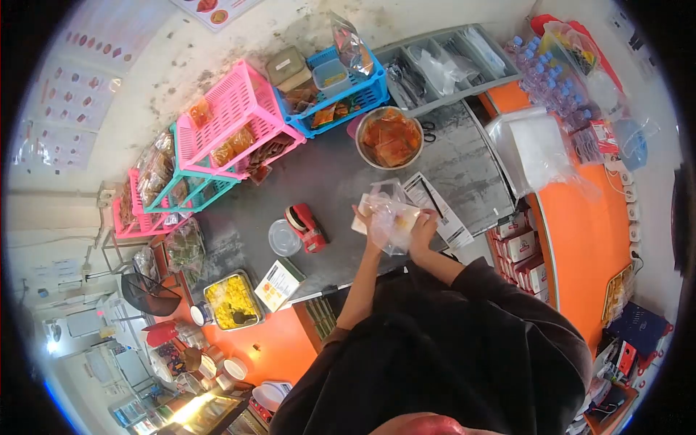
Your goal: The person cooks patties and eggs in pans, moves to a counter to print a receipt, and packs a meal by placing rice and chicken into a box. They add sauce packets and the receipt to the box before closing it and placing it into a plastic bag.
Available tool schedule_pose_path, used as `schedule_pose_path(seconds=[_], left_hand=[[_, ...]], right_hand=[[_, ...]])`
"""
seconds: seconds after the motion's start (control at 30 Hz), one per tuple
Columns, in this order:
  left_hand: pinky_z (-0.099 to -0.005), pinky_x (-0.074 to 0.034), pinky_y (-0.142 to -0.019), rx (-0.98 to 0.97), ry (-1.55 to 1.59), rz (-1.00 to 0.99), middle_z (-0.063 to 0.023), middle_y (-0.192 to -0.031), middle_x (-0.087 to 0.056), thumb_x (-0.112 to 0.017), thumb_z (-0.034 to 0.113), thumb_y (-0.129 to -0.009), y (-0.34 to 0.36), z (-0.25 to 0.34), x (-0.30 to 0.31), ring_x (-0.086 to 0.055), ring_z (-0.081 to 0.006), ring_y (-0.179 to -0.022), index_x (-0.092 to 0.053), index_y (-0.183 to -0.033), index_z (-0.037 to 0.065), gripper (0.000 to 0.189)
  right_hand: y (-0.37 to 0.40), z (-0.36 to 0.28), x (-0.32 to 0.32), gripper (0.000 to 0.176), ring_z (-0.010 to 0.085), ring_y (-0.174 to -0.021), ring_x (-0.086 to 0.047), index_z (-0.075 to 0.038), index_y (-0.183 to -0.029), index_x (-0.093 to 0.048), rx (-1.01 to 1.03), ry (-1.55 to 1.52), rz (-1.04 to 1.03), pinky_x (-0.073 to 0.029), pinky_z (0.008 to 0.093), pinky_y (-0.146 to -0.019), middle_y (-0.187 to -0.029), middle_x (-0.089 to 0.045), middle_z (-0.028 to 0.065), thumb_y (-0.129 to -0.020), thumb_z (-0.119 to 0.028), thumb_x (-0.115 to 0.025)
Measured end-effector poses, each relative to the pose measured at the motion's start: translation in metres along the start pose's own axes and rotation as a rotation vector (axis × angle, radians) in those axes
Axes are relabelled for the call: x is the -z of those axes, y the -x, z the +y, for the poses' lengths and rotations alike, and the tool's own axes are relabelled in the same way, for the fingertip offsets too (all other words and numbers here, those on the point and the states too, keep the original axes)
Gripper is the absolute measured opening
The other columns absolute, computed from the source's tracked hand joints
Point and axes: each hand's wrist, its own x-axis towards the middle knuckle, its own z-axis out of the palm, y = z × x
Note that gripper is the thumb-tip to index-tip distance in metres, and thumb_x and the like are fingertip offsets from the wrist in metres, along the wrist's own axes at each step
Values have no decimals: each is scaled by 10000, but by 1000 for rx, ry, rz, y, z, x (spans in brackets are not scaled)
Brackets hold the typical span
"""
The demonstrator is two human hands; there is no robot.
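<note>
Holds a clear plastic bag (394,217) over the dark counter (330,192), in front of the body, with something pale and yellowish inside, too blurred to name. Grips one side of the bag with the left hand (372,223), fingers bent around the plastic and against a white, flat-edged piece (359,217). Pinches the other side with the right hand (424,229), fingers closed on the plastic. Cannot tell whether that white piece lies inside the bag or behind it. Has a printed sheet (455,228) and a dark pen (433,197) just beyond the right hand, pen lying on the paper. Has a metal bowl (388,164) of red food farther out, near black-handled scissors (429,132). To the left, on the counter, a red and black tool (308,229) beside a round clear lid (284,238). Nearer the body, a green and white box (278,286) next to a tray (256,313) of yellow food with a dark spoon (242,317) in it. To the far right, a stack of clear bags (535,148) partly over an orange counter (589,225).
</note>
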Motion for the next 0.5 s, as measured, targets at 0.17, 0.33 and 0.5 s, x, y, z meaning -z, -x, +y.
schedule_pose_path(seconds=[0.17,0.33,0.5], left_hand=[[-500,-193,-1036,-204,-1200,223,-95,-1166,-595,-680,251,-746,-11,20,-7,-436,-307,-1184,-654,-1033,68,342],[-438,-391,-914,-425,-1231,667,-177,-994,-634,-646,134,-696,-18,21,-20,-513,-375,-1051,-662,-975,30,298],[-397,-469,-905,-268,-546,645,-133,-929,-658,-595,112,-811,-8,0,5,-627,-274,-892,-647,-999,-3,226]], right_hand=[[21,64,-23,372,450,-1016,-490,-20,-1211,-450,257,21,-394,-377,484,-911,-1120,-513,284,-863,-129,-527],[27,103,-39,281,337,-949,-580,7,-1109,-578,1200,593,-697,-446,427,-834,-1034,-615,210,-898,-169,-517],[-118,-82,18,355,177,-898,-659,-90,-1140,-650,-354,678,-2135,-546,358,-760,-1049,-680,124,-891,-340,-604]])
